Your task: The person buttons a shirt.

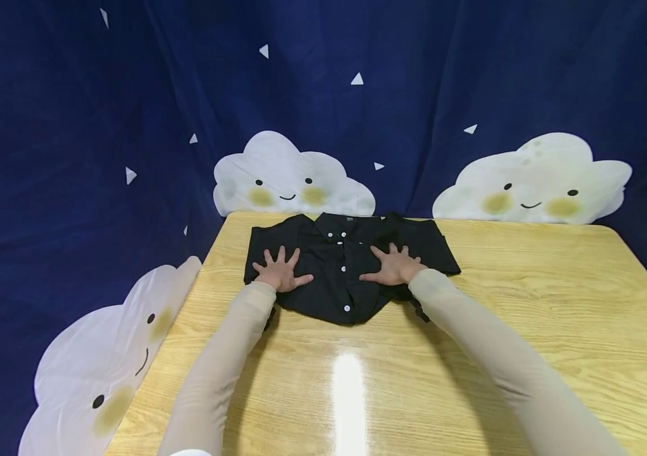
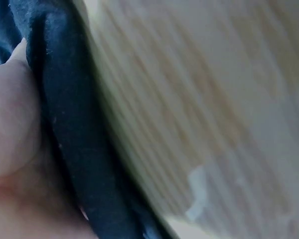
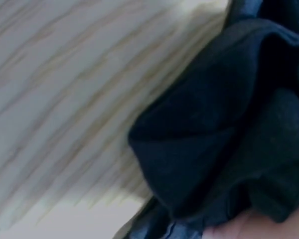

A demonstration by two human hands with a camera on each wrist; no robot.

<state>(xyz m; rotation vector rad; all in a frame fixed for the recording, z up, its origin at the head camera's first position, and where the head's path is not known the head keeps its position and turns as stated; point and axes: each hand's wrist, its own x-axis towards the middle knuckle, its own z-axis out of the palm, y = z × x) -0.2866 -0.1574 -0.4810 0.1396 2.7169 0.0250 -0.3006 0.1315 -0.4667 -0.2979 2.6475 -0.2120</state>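
Note:
A black short-sleeved shirt (image 1: 323,291) with a collar and white buttons lies front up at the far side of the wooden table. On its left half my left hand (image 1: 280,272) rests palm down, fingers spread. My right hand (image 1: 394,266) lies the same way on the right half, thumb pointing toward the button line. In the left wrist view, the thumb side of the hand (image 2: 12,119) is against the dark cloth edge. A loose fold of the shirt (image 3: 199,134) bunches up beside the right hand (image 3: 254,226) in the right wrist view.
The light wooden table (image 1: 545,304) extends toward me and to the right, with a bright light reflection in front. A dark blue curtain (image 1: 312,76) printed with smiling clouds hangs behind and along the left side.

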